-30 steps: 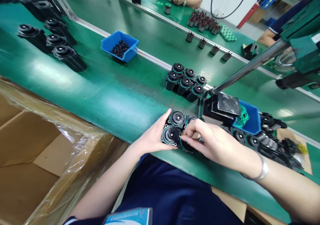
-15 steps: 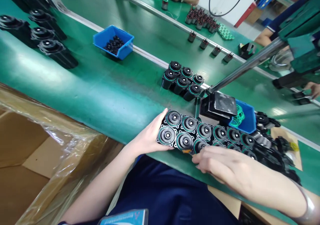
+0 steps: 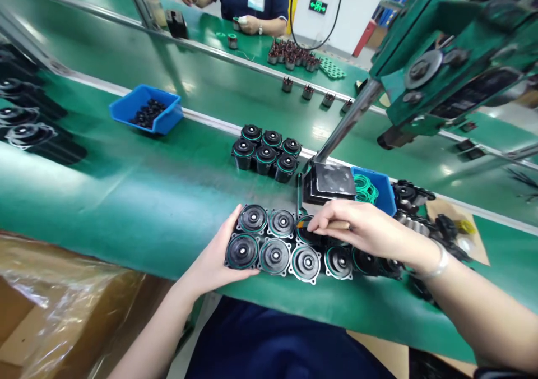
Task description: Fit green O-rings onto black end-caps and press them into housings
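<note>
Two rows of round black caps with green ring seals (image 3: 273, 253) lie on the green bench in front of me. My left hand (image 3: 218, 255) cups the left end of the rows, thumb under the nearest cap, fingers along its side. My right hand (image 3: 361, 227) reaches over the back row, fingers pinched on a thin tan stick whose tip touches a cap (image 3: 306, 234) there. A silver bangle sits on that wrist.
A cluster of black housings (image 3: 265, 153) stands on the belt beyond. Two blue bins hold parts: one with black bits (image 3: 145, 110), one with green rings (image 3: 376, 185). A green press (image 3: 441, 70) hangs at right over a black block (image 3: 330, 180). A plastic-lined carton (image 3: 50, 306) sits lower left. Another person works across the line.
My right hand has lifted from the near edge of the bench back over the back row of caps. The view has swung up and right; my left hand stays at the rows' left end.
</note>
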`<state>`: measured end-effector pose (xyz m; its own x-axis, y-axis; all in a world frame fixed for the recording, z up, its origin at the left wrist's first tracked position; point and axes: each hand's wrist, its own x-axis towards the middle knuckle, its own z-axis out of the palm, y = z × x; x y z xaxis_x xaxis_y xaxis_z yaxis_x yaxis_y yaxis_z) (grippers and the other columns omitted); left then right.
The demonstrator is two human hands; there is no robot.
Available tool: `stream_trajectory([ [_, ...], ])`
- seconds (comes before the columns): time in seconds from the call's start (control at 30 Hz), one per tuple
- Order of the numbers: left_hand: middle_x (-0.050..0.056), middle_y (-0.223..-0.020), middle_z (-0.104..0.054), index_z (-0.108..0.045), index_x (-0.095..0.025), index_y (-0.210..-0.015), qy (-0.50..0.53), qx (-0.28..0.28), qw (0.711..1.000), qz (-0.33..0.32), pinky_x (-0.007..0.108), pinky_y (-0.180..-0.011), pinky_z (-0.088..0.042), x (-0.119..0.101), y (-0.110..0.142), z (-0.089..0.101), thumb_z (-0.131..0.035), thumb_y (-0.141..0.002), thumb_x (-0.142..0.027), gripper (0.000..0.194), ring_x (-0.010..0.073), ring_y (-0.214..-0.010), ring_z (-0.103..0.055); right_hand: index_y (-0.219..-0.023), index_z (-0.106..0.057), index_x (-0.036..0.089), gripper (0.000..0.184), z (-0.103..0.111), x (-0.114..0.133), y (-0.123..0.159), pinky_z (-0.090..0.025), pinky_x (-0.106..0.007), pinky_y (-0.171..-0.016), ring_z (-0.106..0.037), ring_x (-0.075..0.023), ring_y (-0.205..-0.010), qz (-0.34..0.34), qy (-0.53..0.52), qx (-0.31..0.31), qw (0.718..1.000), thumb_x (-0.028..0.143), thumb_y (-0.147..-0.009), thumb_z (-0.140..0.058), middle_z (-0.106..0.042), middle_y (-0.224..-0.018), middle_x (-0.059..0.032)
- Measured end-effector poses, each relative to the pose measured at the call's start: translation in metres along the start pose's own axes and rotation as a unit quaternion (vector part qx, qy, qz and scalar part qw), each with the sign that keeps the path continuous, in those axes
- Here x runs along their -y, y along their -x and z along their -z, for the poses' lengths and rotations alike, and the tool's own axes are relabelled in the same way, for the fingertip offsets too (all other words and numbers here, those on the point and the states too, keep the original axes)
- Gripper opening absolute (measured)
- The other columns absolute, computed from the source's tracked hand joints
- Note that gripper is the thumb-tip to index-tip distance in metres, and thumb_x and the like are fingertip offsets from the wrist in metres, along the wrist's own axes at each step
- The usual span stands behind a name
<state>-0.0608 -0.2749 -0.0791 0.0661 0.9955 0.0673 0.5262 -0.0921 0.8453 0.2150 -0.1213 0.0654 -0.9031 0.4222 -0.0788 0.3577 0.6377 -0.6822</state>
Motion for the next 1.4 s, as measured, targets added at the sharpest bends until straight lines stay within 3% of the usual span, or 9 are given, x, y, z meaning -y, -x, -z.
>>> stream_trajectory([
  [0.1, 0.016, -0.164, -0.018, -0.002, -0.027, -0.157, -0.002, -0.001, 1.0, 0.003, 0.06, -0.119, -0.029, 0.0, 0.0, 0.001, -0.082, -0.072, -0.046, 0.119, 0.0419, -0.148, -0.023, -0.103, -0.059, 0.018, 0.019, 0.007, -0.004, -0.008, -0.056, -0.028, -0.078, -0.07, -0.0137, -0.089, -0.001, -0.025, 0.053, 0.998, 0.035, -0.1, -0.051, -0.071, -0.102, -0.0057],
  [0.2, 0.015, -0.164, -0.018, -0.004, -0.028, -0.157, -0.005, 0.003, 1.0, 0.014, 0.06, -0.119, -0.027, -0.002, 0.0, 0.002, -0.082, -0.073, -0.045, 0.116, 0.0405, -0.148, -0.024, -0.105, -0.055, 0.018, 0.016, 0.012, -0.007, -0.015, -0.055, -0.027, -0.077, -0.07, -0.0132, -0.087, -0.013, -0.054, 0.068, 0.996, 0.033, -0.1, -0.051, -0.072, -0.1, -0.0049],
  [0.4, 0.015, -0.164, -0.019, -0.004, -0.029, -0.157, -0.003, -0.005, 1.0, 0.024, 0.06, -0.118, -0.029, -0.002, 0.001, 0.001, -0.081, -0.074, -0.044, 0.114, 0.0403, -0.147, -0.028, -0.101, -0.053, 0.018, 0.014, 0.012, -0.014, -0.02, -0.053, -0.028, -0.074, -0.069, -0.0147, -0.084, -0.032, -0.02, 0.012, 0.999, 0.032, -0.098, -0.054, -0.071, -0.094, -0.0046],
  [0.63, 0.014, -0.162, -0.024, -0.006, -0.029, -0.157, -0.015, -0.013, 1.0, 0.018, 0.06, -0.117, -0.031, 0.0, 0.0, 0.001, -0.081, -0.074, -0.044, 0.113, 0.041, -0.146, -0.03, -0.101, -0.05, 0.019, 0.015, 0.01, -0.023, 0.005, -0.054, -0.03, -0.078, -0.07, -0.0171, -0.092, -0.068, -0.035, -0.039, 0.996, 0.034, -0.1, -0.05, -0.07, -0.096, -0.0052],
  [0.93, 0.013, -0.163, -0.021, -0.007, -0.03, -0.157, 0.007, -0.012, 1.0, 0.016, 0.06, -0.117, -0.029, -0.001, -0.001, 0.0, -0.08, -0.075, -0.041, 0.11, 0.0411, -0.147, -0.026, -0.095, -0.048, 0.02, 0.015, -0.015, -0.005, 0.034, -0.051, -0.023, -0.065, -0.069, -0.0122, -0.071, -0.131, -0.035, -0.086, 0.987, 0.033, -0.097, -0.057, -0.071, -0.081, 0.0002],
  [1.2, 0.014, -0.164, -0.017, -0.003, -0.029, -0.157, 0.018, -0.006, 1.0, 0.007, 0.06, -0.119, -0.026, -0.001, -0.002, -0.001, -0.081, -0.075, -0.042, 0.113, 0.0399, -0.148, -0.024, -0.087, -0.045, 0.021, 0.024, -0.045, 0.004, 0.021, -0.056, -0.02, -0.062, -0.071, -0.0111, -0.071, -0.077, -0.127, -0.167, 0.975, 0.034, -0.094, -0.063, -0.07, -0.079, 0.0001],
  [1.3, 0.013, -0.165, -0.015, -0.002, -0.03, -0.157, 0.017, -0.004, 1.0, -0.001, 0.06, -0.119, -0.024, 0.002, -0.001, -0.002, -0.081, -0.075, -0.043, 0.115, 0.0394, -0.149, -0.023, -0.087, -0.043, 0.021, 0.022, -0.043, 0.001, 0.013, -0.057, -0.021, -0.065, -0.071, -0.0108, -0.077, -0.032, -0.072, -0.226, 0.971, 0.03, -0.095, -0.062, -0.069, -0.09, -0.0024],
  [1.4, 0.014, -0.165, -0.015, -0.001, -0.029, -0.157, 0.01, -0.003, 1.0, -0.005, 0.06, -0.119, -0.025, 0.003, 0.001, -0.002, -0.081, -0.074, -0.045, 0.117, 0.0396, -0.149, -0.023, -0.09, -0.043, 0.021, 0.018, -0.039, 0.0, 0.007, -0.056, -0.023, -0.065, -0.07, -0.013, -0.081, 0.003, 0.036, -0.202, 0.979, 0.026, -0.097, -0.059, -0.067, -0.094, -0.0046],
])
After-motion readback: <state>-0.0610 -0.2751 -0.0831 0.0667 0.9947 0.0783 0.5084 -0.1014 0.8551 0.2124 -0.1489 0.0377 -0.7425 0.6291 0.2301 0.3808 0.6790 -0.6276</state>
